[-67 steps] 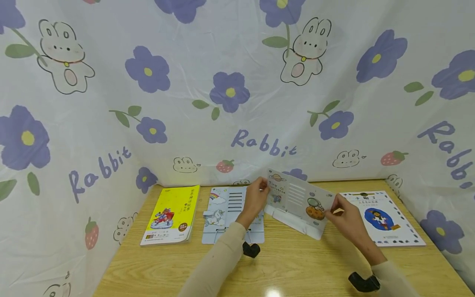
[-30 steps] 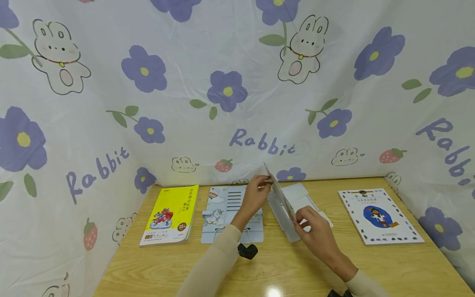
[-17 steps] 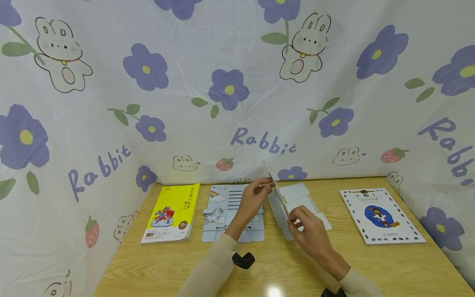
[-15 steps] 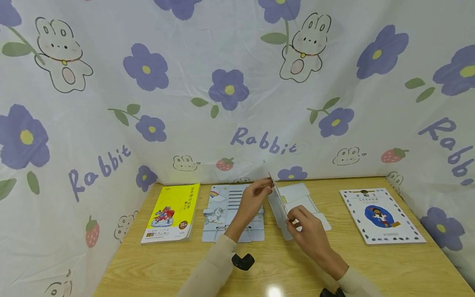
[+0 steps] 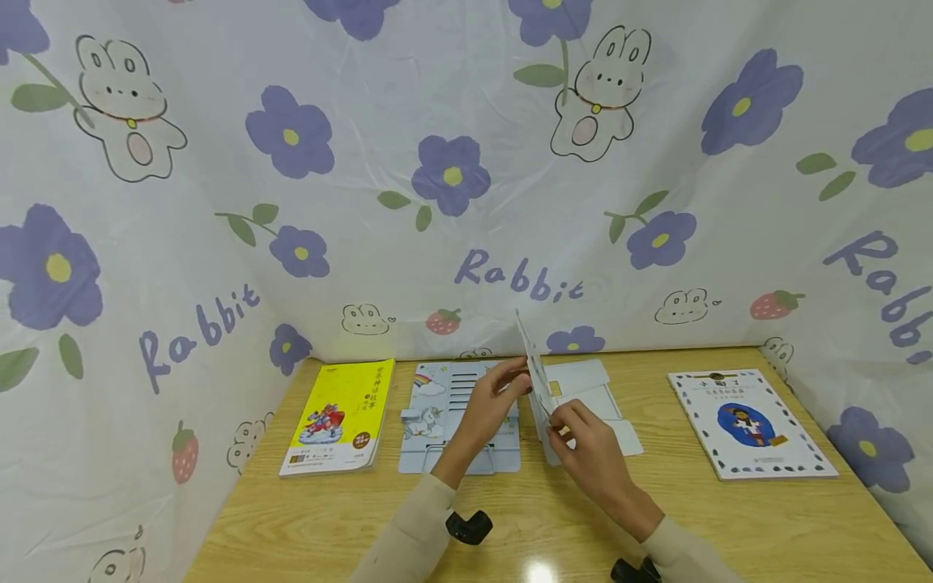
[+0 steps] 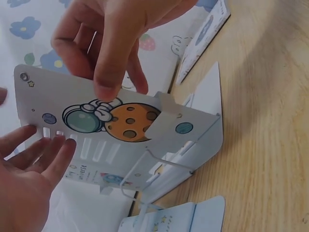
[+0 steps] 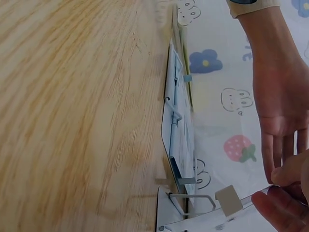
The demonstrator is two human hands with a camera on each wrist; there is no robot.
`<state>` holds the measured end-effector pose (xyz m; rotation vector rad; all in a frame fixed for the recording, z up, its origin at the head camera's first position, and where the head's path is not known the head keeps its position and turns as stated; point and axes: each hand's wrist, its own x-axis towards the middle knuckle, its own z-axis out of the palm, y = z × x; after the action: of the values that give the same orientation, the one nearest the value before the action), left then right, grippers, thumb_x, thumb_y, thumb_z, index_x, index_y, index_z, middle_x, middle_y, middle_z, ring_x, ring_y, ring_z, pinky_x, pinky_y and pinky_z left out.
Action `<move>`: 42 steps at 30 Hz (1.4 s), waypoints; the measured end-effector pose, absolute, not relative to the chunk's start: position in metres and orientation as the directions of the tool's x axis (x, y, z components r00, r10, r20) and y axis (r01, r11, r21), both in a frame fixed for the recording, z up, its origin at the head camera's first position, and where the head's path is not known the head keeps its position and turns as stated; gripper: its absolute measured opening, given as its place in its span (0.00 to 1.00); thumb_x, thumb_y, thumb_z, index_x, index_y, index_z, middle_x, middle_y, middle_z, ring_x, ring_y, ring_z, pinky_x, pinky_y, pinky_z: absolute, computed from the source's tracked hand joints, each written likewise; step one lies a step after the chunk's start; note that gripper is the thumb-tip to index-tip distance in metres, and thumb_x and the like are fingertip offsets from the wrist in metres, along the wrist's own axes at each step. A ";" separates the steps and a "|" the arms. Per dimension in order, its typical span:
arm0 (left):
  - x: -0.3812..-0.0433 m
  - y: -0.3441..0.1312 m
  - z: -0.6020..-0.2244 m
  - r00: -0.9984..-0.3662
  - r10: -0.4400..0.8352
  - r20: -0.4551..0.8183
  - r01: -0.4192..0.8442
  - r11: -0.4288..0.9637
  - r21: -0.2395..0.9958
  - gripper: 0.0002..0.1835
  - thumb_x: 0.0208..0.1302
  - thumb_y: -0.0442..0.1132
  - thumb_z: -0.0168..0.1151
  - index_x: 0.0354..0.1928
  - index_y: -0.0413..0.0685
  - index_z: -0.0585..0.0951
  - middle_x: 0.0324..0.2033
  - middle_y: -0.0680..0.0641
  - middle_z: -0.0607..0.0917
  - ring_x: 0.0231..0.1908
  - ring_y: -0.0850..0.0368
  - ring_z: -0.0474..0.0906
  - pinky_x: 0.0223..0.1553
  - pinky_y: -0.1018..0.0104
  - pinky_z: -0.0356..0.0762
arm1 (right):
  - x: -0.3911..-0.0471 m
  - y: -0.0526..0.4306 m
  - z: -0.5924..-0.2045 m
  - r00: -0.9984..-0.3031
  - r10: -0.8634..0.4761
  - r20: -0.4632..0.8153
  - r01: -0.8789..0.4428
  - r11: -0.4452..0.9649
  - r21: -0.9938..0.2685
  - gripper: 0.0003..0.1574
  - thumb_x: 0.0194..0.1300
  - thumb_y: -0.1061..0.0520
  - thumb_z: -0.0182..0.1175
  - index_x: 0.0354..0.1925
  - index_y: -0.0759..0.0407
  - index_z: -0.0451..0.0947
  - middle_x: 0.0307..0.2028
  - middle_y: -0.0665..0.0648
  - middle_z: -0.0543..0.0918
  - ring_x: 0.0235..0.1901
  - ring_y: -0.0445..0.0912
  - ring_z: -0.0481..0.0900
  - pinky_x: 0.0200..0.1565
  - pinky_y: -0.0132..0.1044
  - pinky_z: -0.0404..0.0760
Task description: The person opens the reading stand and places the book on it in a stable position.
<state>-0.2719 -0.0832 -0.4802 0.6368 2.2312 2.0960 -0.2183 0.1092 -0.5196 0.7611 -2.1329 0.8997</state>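
Observation:
A white metal book stand [image 5: 538, 364] printed with an astronaut and an orange planet stands between my hands, its panel raised on edge over its base [image 5: 594, 401]. My right hand [image 5: 594, 453] pinches the panel's near edge, thumb on the printed face in the left wrist view. From the other side, my left hand [image 5: 492, 401] touches the printed face near its slots with extended fingers [image 6: 60, 154]. A bent wire holder [image 6: 166, 162] juts out from the panel's lower part. To the left lies a second, pale blue book stand [image 5: 430, 417] with a unicorn print.
A yellow book [image 5: 342, 413] lies at the left of the wooden table [image 5: 510, 530], and a white book [image 5: 751, 425] with a blue picture at the right. A printed curtain [image 5: 364, 227] hangs right behind the table's back edge.
The stand has turned from showing its printed face to nearly edge-on, its base now seen behind. Lately it has shifted slightly left, both hands moving with it.

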 end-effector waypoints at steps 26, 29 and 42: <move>-0.260 -0.086 -0.493 -0.877 0.358 0.320 0.346 0.007 0.938 0.42 0.74 0.29 0.64 0.84 0.43 0.56 0.81 0.35 0.61 0.80 0.40 0.61 0.68 0.65 0.78 | -0.237 0.117 -0.524 -0.719 -0.242 0.652 -0.675 0.468 -0.570 0.08 0.66 0.65 0.73 0.41 0.54 0.85 0.35 0.50 0.86 0.31 0.45 0.87 0.32 0.29 0.88; -0.260 -0.087 -0.493 -0.881 0.353 0.316 0.340 0.008 0.940 0.42 0.74 0.30 0.64 0.84 0.44 0.56 0.81 0.37 0.62 0.80 0.41 0.61 0.69 0.64 0.78 | -0.245 0.132 -0.528 -0.790 -0.212 0.575 -0.603 0.441 -0.665 0.02 0.73 0.62 0.68 0.43 0.56 0.86 0.33 0.56 0.88 0.29 0.51 0.87 0.30 0.31 0.88; -0.263 -0.094 -0.494 -0.904 0.320 0.284 0.308 0.026 0.951 0.41 0.74 0.30 0.61 0.84 0.50 0.58 0.80 0.42 0.65 0.78 0.45 0.66 0.64 0.61 0.81 | -0.269 0.181 -0.536 -0.915 -0.238 0.326 -0.373 0.807 -0.458 0.03 0.67 0.65 0.72 0.40 0.61 0.88 0.34 0.54 0.86 0.33 0.44 0.81 0.35 0.38 0.82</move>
<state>-0.2632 -0.0944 -0.4938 0.6865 2.2444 2.0753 -0.2686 0.1805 -0.5360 0.4714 -2.7409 0.7714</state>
